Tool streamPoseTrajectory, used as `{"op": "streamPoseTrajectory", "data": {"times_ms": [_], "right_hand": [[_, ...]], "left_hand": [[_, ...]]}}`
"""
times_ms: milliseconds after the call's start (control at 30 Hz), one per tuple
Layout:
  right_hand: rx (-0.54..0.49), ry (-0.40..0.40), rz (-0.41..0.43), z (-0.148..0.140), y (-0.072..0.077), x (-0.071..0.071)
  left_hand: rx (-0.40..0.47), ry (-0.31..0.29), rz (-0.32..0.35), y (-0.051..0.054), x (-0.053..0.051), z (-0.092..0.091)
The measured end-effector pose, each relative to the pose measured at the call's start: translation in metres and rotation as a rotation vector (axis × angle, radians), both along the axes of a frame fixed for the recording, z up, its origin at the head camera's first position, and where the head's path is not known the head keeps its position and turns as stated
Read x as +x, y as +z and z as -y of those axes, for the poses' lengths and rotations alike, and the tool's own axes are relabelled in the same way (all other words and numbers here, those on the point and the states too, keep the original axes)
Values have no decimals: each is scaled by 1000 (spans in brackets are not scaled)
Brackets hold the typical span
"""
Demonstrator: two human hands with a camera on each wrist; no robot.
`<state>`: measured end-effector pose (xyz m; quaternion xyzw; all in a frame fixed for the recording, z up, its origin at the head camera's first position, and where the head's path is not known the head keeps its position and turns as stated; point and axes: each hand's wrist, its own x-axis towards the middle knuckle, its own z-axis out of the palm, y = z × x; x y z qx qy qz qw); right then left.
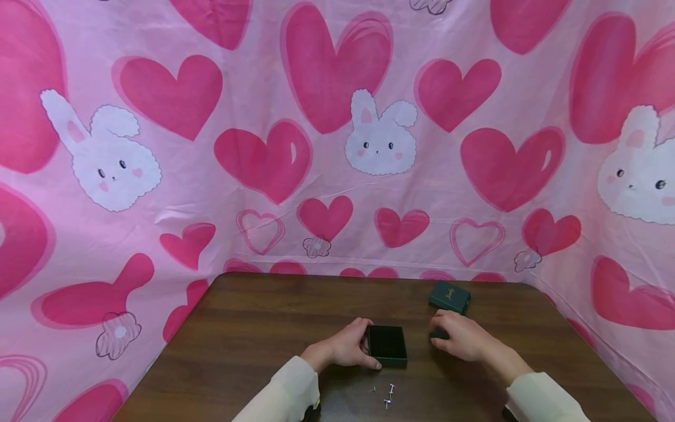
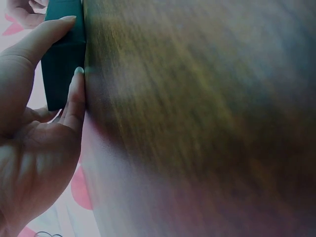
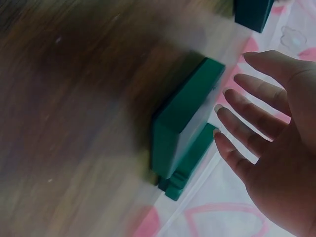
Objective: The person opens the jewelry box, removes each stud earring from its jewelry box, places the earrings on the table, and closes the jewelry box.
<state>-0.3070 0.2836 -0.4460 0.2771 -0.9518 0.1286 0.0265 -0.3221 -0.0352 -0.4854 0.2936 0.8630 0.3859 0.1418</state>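
My left hand (image 1: 345,344) grips the left side of an open green box (image 1: 387,346) with a dark inside. In the left wrist view the thumb lies against the green box (image 2: 61,69) and fingers bear on another side. My right hand (image 1: 460,335) is over a small dark piece (image 1: 439,333); the head view partly hides it. The right wrist view has that hand (image 3: 266,113) with fingers spread and slightly bent, beside a green block-like piece (image 3: 182,123), not wrapped round it. Small silvery T-shaped pieces (image 1: 387,403) lie on the table, nearer than the open box.
A dark green box-like piece with a gold mark (image 1: 450,296) lies beyond my right hand. Everything stands on a brown wood-grain table (image 1: 295,305). Pink cloth (image 1: 327,181) printed with hearts and rabbits hangs behind and at both sides.
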Motion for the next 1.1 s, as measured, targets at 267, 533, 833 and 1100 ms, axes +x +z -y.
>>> {"op": "streamPoseTrajectory", "data": {"times_ms": [267,533,833,1100], "right_hand": [[-18,-57,52,-14,-2,-5],[-34,-169,113,-27,-5,-9],[-16,-164,60,-35,-11,-11],[-1,-171,77,-34,-16,-13]], "left_hand": [[-7,3,-16,1,0,-1],[0,1,-16,0,0,-1],[3,6,-10,0,0,-1],[-3,1,-3,1,1,0]]}}
